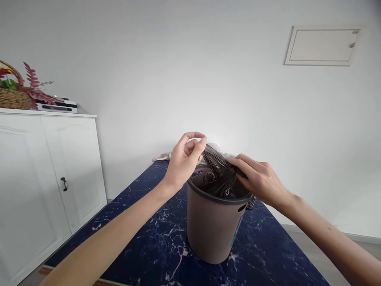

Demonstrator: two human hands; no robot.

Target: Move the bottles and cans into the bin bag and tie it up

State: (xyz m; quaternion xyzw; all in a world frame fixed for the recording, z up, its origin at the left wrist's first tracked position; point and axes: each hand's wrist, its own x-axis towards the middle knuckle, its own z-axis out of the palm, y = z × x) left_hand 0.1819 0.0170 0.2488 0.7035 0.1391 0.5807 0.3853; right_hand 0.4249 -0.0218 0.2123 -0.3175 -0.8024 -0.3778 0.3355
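Note:
A brown trash can [212,226] with a dark rim stands upright on the blue marbled table [143,234]. Gathered black plastic, a garbage bag [222,171], hangs partly inside the can and rises above its rim. My left hand [189,153] pinches one end of the bag between thumb and fingertips, just above the left side of the rim. On the right, my right hand [256,174] grips another part of the bag over the can's edge. The lower part of the bag is hidden inside the can.
Behind the can, a pale crumpled cloth [162,156] lies at the table's far end. Some black plastic [251,201] shows behind the can's right side. A white cabinet [50,167] stands left, carrying a wicker basket [13,98] of flowers. The wall rises close behind the table.

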